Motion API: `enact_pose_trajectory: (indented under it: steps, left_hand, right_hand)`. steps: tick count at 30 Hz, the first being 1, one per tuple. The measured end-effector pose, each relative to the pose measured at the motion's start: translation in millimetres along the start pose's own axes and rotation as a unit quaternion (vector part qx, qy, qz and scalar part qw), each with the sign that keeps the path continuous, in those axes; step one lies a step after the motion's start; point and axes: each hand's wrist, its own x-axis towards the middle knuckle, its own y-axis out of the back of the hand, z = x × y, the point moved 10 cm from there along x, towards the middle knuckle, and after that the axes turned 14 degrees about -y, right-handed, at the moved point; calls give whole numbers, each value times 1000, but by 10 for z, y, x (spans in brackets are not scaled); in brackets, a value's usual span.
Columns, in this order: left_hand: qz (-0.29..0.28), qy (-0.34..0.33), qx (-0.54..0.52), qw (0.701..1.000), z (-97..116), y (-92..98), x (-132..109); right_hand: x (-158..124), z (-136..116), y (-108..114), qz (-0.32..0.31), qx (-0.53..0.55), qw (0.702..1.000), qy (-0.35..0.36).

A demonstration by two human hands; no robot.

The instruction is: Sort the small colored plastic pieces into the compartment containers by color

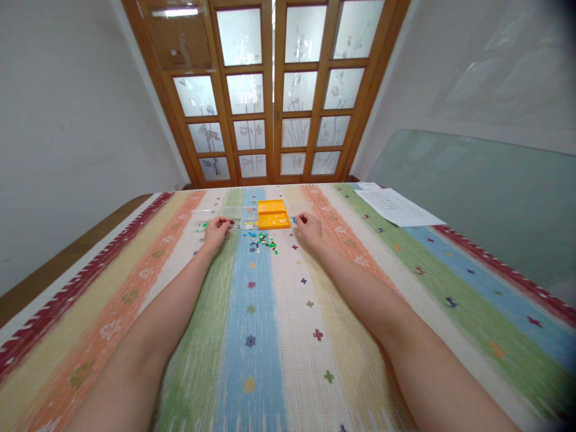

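Observation:
My left hand [218, 233] is closed in a pinch, with a small dark red piece [232, 222] at its fingertips. It is over a clear plastic case [227, 212], whose see-through walls make its compartments hard to tell apart. Small green pieces [205, 225] show at the case's left end. My right hand [309, 227] also pinches, with a small blue piece [293, 220] at its fingertips, just right of an open orange-yellow box [272, 207]. Several small white pieces [281, 220] lie in that box. In front of it is a loose pile of tiny green, blue, white and dark pieces [263, 241].
A striped, patterned cloth [252, 360] covers the table. Printed white sheets [396, 207] lie toward the far right. Wooden doors with glass panes [274, 120] stand beyond the table, and a pale green panel [472, 198] is at the right.

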Motion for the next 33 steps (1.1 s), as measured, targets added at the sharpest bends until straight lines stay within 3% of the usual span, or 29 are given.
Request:
enact_pose_trajectory:
  steps: [5, 11, 13, 17, 26, 29, 33]
  left_hand:
    - [79, 51, -32, 995, -154, 203, 2]
    - [80, 42, -16, 996, -174, 218, 13]
    - [46, 11, 26, 999, -114, 160, 31]
    - [-78, -76, 121, 987, 96, -102, 2]
    - [-329, -214, 221, 893, 573, -802, -424]
    - [-375, -250, 247, 858, 640, -931, -532]
    - [-376, -267, 270, 845, 641, -963, -548]
  right_hand:
    - [-43, -52, 8, -7, 3, 1000, 4]
    - [-45, -62, -12, -13, 3, 1000, 10]
    - [-41, -61, -16, -11, 2, 1000, 13]
    - [-42, -59, -29, -13, -6, 1000, 10]
    - [-83, -111, -39, -27, 2, 1000, 14]
    - [-88, -119, -44, -28, 0, 1000, 15]
    - [-90, -125, -51, -27, -10, 999, 16]
